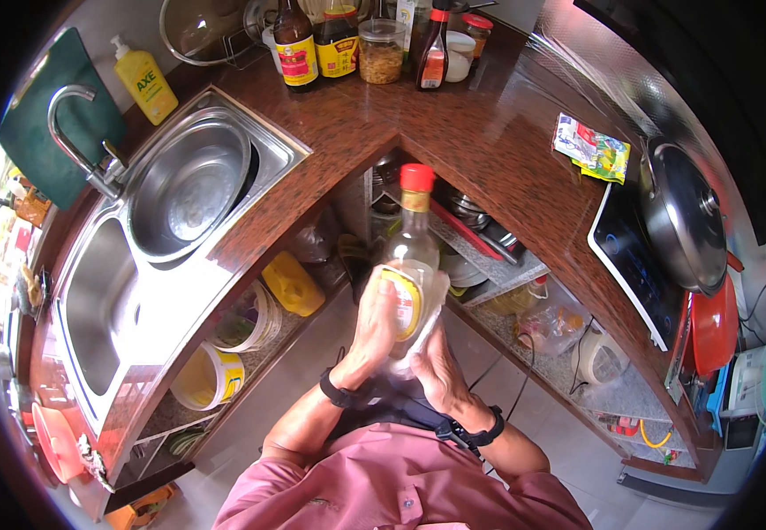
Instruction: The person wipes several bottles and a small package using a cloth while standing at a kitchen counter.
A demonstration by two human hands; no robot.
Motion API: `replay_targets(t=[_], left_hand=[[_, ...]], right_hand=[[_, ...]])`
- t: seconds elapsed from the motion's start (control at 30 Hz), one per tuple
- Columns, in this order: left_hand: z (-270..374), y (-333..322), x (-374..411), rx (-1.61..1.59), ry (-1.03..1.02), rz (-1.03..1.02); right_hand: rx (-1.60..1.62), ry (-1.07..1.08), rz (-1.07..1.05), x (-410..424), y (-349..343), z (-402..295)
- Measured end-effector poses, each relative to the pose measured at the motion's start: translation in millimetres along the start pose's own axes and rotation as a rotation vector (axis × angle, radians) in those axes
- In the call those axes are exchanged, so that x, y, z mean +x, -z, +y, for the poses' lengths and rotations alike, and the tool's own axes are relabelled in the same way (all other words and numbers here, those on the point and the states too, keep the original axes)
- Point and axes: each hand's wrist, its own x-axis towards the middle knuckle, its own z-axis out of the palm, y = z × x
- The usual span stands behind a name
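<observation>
A clear glass bottle [412, 265] with a red cap and a yellow-and-white label is held up before my chest, tilted slightly. My left hand [375, 324] grips its left side, the thumb lying along the label. A pale, thin cloth or tissue [428, 324] lies against the bottle's right side and lower end. My right hand [434, 368] holds this cloth to the bottle near the bottom. The fingers behind the bottle are hidden.
A corner granite counter [356, 126] surrounds me, with open shelves below. Seasoning bottles [295, 50] stand at the back. On the left is a sink with a metal basin [191, 185]; on the right a lidded pan [681, 212] sits on an induction cooker [621, 252] near seasoning packets [591, 149].
</observation>
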Motion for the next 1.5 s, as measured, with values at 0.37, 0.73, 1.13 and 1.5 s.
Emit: replay_targets(t=[0.37,0.73,1.13,1.5], left_hand=[[-8.6,-5.2,-34.5,-0.198,0.217,-0.454],[4.4,-7.3,-35.6,0.049,0.092,-0.381],[9.7,6.8,14.3,0.084,-0.004,0.064],[9.3,-8.1,-11.4,0.033,-0.061,-0.013]], right_hand=[[0.360,0.067,0.137,28.3,53.5,-7.9],[0.466,0.158,0.142,38.8,40.0,-20.4],[-0.180,0.033,-0.049,-8.5,-2.2,9.0],[-0.370,0.296,0.083,35.1,19.3,-14.7]])
